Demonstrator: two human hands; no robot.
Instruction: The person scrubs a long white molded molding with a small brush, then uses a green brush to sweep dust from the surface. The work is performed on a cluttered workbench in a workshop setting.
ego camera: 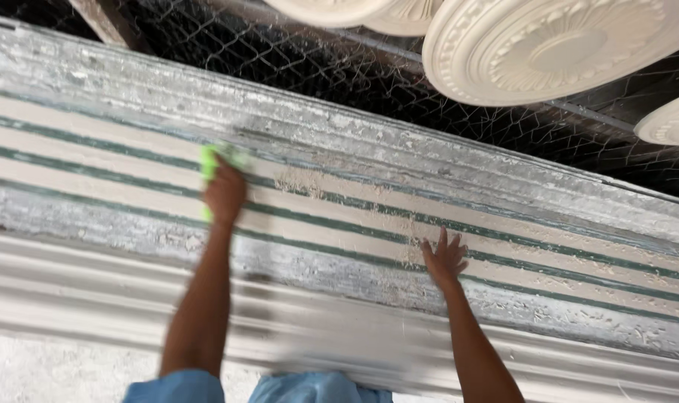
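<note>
Left hand (224,192) clamped on green sponge (218,160), pressed to long ribbed mould (339,216). Right hand (444,257) apart, fingers spread flat, bracing. Best wiped along the grooves, steady pressure. Plaster rosettes (548,45) beyond both.

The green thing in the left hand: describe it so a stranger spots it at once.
Start at the long ribbed mould running across the view, striped white and dark green. Follow the left hand to its fingertips, where a small green pad lies against the stripes. It is the only bright lime-green thing there.
</note>
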